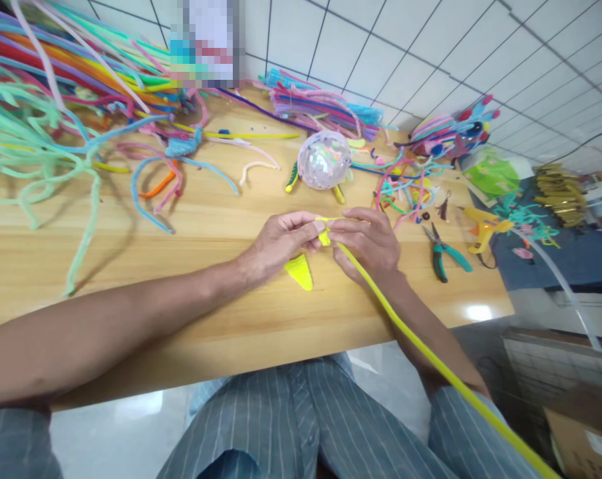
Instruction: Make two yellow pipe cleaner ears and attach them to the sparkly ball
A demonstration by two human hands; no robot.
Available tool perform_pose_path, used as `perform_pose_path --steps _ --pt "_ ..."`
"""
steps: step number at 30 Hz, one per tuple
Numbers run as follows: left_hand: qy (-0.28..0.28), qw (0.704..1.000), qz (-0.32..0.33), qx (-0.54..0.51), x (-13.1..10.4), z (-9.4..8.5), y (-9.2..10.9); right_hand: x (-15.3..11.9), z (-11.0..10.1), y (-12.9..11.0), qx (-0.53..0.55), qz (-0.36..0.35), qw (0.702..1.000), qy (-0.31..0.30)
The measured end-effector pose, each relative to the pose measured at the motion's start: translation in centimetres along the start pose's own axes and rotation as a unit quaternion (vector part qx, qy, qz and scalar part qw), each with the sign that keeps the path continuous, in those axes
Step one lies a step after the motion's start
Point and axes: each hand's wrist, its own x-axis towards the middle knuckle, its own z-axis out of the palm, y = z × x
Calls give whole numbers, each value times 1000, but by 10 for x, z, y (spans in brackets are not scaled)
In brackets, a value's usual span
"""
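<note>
Between my two hands, above the middle of the wooden table, is a small bent piece of yellow pipe cleaner. My left hand pinches its left side between thumb and fingers. The fingers of my right hand are closed on its right side. From there a long yellow strand runs under my right hand and down past my right forearm to the lower right. A flat, pointed yellow piece lies on the table just below my left hand.
Beyond my hands sits a clear round container. Pipe cleaners spread over the left side, with bundles by the tiled wall. Pliers and a yellow glue gun lie at right, near the table's edge.
</note>
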Motion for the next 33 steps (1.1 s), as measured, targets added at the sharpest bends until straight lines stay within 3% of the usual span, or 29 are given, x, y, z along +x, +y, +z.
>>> perform_pose_path --steps 6,13,15,18,21,23,27,33 --pt "-5 1000 -5 -7 -1 2 4 5 3 -3 -42 -66 994 72" --pt "34 999 -3 18 -1 2 6 5 5 -1 -33 -62 996 53" --pt "43 999 3 28 0 2 6 4 6 -1 -17 -10 997 69" --pt "61 997 4 46 2 0 4 4 6 -3 57 149 982 102" --pt "74 996 7 52 3 0 3 8 5 -8 196 319 924 80" --pt "78 996 11 52 3 0 4 10 4 -11 273 385 880 46" --pt "85 995 11 55 2 2 8 13 4 -18 344 437 831 18" --pt "85 995 15 55 0 4 9 15 7 -25 394 443 804 -42"
